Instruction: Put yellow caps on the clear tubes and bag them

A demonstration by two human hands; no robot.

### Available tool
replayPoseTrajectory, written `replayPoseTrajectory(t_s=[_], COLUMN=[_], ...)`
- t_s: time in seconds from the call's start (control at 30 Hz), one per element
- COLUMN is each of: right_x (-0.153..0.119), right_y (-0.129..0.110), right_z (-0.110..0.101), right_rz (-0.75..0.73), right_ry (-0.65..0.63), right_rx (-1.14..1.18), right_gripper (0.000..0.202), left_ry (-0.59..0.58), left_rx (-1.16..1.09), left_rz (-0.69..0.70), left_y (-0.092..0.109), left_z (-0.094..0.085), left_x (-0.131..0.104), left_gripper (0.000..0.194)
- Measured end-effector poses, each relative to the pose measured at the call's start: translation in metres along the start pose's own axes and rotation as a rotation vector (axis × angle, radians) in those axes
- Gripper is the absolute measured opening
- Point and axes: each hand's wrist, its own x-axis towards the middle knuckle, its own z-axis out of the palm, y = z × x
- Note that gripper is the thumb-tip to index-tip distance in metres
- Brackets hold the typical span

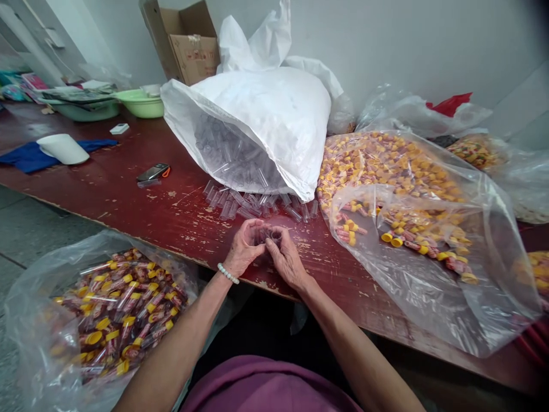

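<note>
Clear plastic tubes [263, 233] partly hidden by left hand [244, 249] and right hand [286, 257], their count impossible to tell, far cardboard box [193, 66] with print [199, 55] too small for reading, near-left transparent bag [30, 326] and purple shirt [270, 386] cut off at near edge

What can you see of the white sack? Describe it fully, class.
The white sack lies on its side on the red table, bulging and creased. It looks like thin plastic, perhaps woven. Its wide mouth gapes toward the table's front edge. Clear tubes lie inside and spill onto the tabletop. A clear bag lies against or close beside its right side.
</note>
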Motion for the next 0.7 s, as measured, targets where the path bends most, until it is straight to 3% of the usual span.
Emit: replayPoseTrajectory(t_s=[0.17,0.37,0.57,0.7], right_x=[-0.009,-0.017,-0.018,-0.018], right_y=[0.004,0.005,0.005,0.002], right_z=[0.004,-0.008,-0.024,-0.033], right_rz=[-0.047,0.079,0.194,0.257], right_ry=[0.031,0.010,-0.017,0.063], right_rx=[0.008,-0.188,0.114,0.321], right_gripper=[0.051,0.073,0.099,0.093], left_ry=[-0.112,-0.183,-0.130,-0.032], left_rx=[0.040,0.259,0.420,0.448], left_rz=[0.060,0.166,0.216,0.234], left_y=[-0.004,-0.002,-0.008,-0.014], left_z=[0.010,0.026,0.052,0.067], left_x=[0.000,-0.007,-0.005,-0.004], left_gripper=[0.064,0.058,0.047,0.056])
